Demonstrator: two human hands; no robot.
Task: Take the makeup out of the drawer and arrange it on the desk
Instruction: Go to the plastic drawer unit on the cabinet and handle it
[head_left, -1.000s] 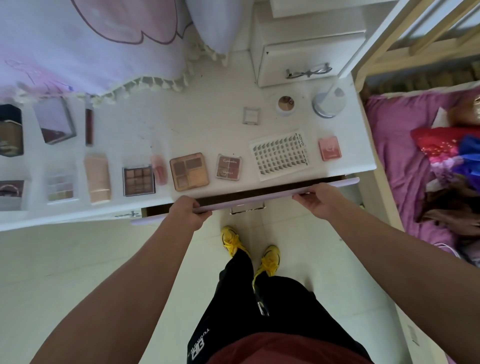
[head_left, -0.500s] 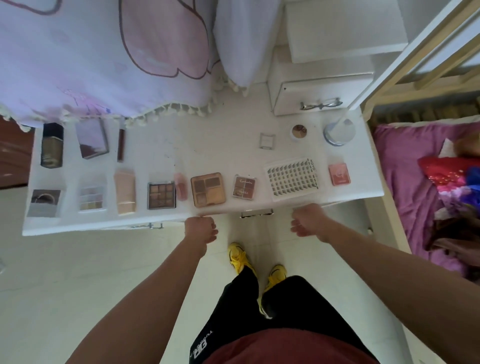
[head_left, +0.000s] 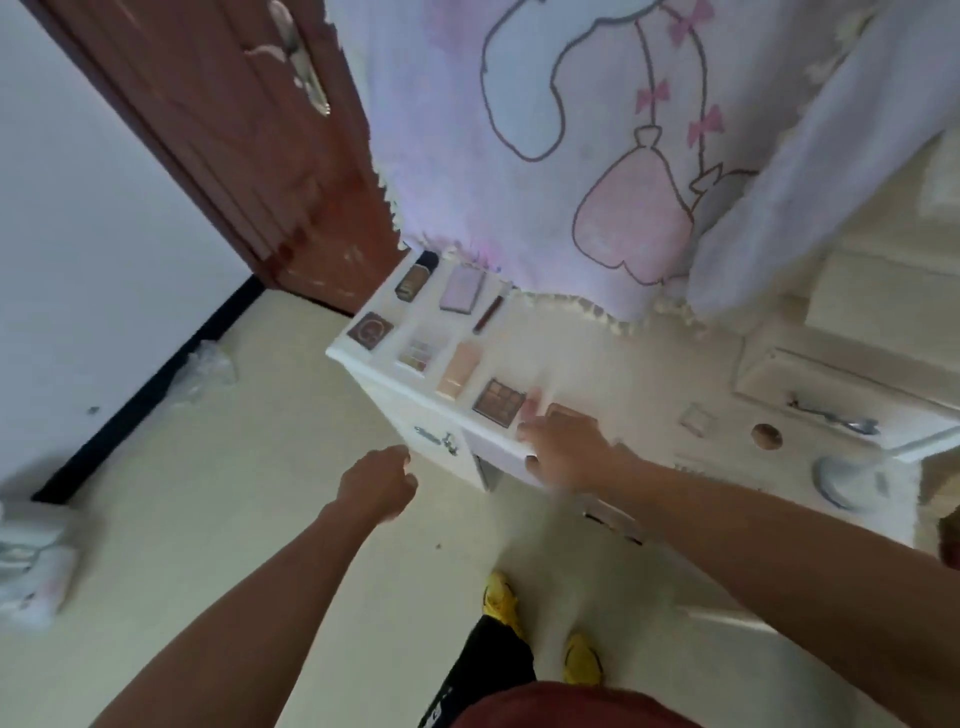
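Makeup lies in rows on the white desk (head_left: 597, 353): a dark bottle (head_left: 413, 280), a pink compact (head_left: 462, 288), a lip tube (head_left: 488, 312), a brown box (head_left: 370, 330), a clear palette (head_left: 422, 349), a beige tube (head_left: 458, 369) and a brown eyeshadow palette (head_left: 498, 402). My right hand (head_left: 566, 447) rests on the desk's front edge, partly covering a tan palette (head_left: 569, 413); it holds nothing. My left hand (head_left: 376, 488) hangs loosely curled in the air in front of the desk, also holding nothing. The drawer front below looks pushed in, though it is blurred.
A small clear case (head_left: 696, 420), a round pot (head_left: 767, 435) and a lamp base (head_left: 844, 480) sit toward the desk's right. A white drawer box (head_left: 831, 400) stands at the back. A brown door (head_left: 234, 130) and a pink cloth (head_left: 571, 130) rise behind.
The drawer that both hands gripped got pushed in and both hands let go. The view swung left; my right hand moved up onto the desk edge, my left hand drifted left.
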